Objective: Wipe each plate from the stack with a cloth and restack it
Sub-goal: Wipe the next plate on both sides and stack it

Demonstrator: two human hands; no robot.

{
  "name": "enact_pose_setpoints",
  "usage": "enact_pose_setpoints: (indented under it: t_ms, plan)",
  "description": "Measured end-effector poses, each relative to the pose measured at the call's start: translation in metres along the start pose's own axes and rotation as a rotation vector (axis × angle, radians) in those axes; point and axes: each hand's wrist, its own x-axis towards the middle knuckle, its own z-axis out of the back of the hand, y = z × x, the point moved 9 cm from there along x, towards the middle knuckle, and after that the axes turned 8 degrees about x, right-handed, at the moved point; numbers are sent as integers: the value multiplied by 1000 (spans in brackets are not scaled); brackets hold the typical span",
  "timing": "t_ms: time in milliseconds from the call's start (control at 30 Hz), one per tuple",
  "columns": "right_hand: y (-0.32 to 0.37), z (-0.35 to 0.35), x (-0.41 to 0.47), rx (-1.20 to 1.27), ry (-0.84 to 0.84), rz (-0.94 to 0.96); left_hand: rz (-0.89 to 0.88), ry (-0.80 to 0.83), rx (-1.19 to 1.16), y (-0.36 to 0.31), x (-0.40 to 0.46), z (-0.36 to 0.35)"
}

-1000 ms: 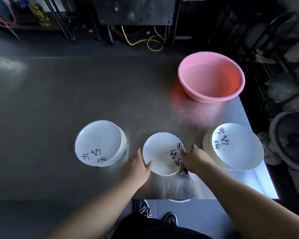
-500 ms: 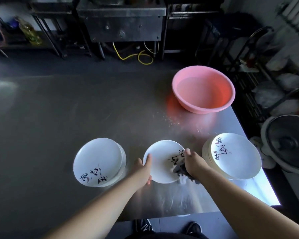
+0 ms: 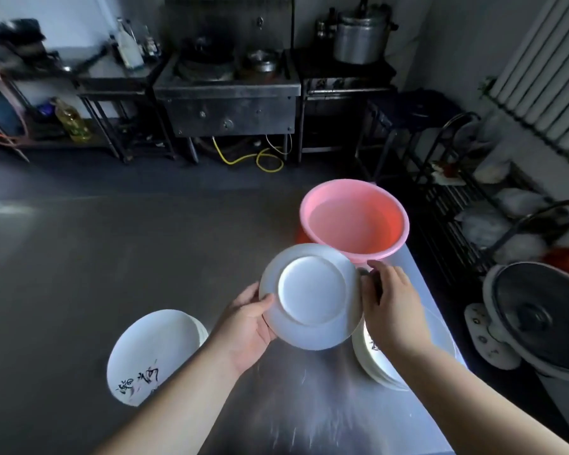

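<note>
Holding plate (image 3: pixel 311 295) underside-up above the counter (image 3: pixel 79 274), just in front of the basin (image 3: pixel 355 218): left hand (image 3: pixel 243 326) grips its rim, right hand (image 3: pixel 391 310) pinches the cloth (image 3: pixel 370 284) against its edge. Likely mid-task, with stacks (image 3: pixel 151 353) on both sides.

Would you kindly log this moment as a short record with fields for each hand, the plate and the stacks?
held plate: white plate, lifted off the table, tilted, underside facing the camera
left hand: left hand grips the plate's left rim
right hand: right hand at the plate's right rim, holding a dark cloth
left stack: plates with printed characters
right stack: plates partly hidden by the right arm
basin: pink basin behind, holding water
</note>
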Motion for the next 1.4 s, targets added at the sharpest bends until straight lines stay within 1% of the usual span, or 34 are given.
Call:
enact_pose_setpoints:
  t_ms: [100, 167, 233, 300, 367, 400, 433, 500, 600, 667, 733, 767, 833, 933, 1000, 1100, 1167, 1233, 1333, 1400]
  plan:
    - [33, 19, 18, 151, -76, 218, -69, 15, -12, -22, -5, -24]
    - [54, 28, 31, 223, -67, 348, -126, 10, 0, -41, -8, -35]
    - [78, 34, 40, 302, 1, 447, -168, -6, 32, -55, -11, -45]
    - [107, 32, 39, 326, 133, 588, -191, -18, 56, -62, -15, -59]
    - [126, 20, 30, 202, 248, 718, -213, -1, 39, -65, -20, -77]
    - [126, 14, 26, 108, 266, 747, -226, 7, 21, -67, -22, -85]
    - [123, 10, 22, 33, 267, 745, -242, 9, 7, -71, -24, -92]
    - [112, 8, 7, -37, 260, 740, -272, -1, -19, -79, -25, -100]
    - [101, 11, -21, -189, 224, 838, -299, -25, -45, -87, -25, -103]
    - [100, 15, -11, -348, 175, 834, -284, -21, -46, -84, -26, -108]
    - [102, 21, 13, -439, 160, 770, -277, -14, -36, -81, -29, -115]
    - [103, 23, 23, -439, 173, 749, -280, -13, -39, -82, -30, -118]
    - [104, 27, 25, -362, 205, 757, -298, -19, -56, -87, -30, -121]
    - [94, 29, -6, -241, 190, 830, -319, -19, -84, -96, -30, -123]
    - [85, 33, -11, -248, 170, 826, -312, -5, -76, -95, -31, -125]
    - [85, 52, 25, -285, 124, 705, -287, 36, -49, -87, -36, -134]
    - [91, 64, 41, -286, 103, 678, -296, 52, -58, -90, -39, -139]
    - [93, 66, 30, -259, 94, 706, -321, 50, -73, -98, -40, -141]
    - [83, 60, -9, -229, 85, 750, -340, 36, -109, -105, -39, -140]
    - [81, 63, -10, -214, 70, 725, -322, 22, -105, -102, -40, -139]
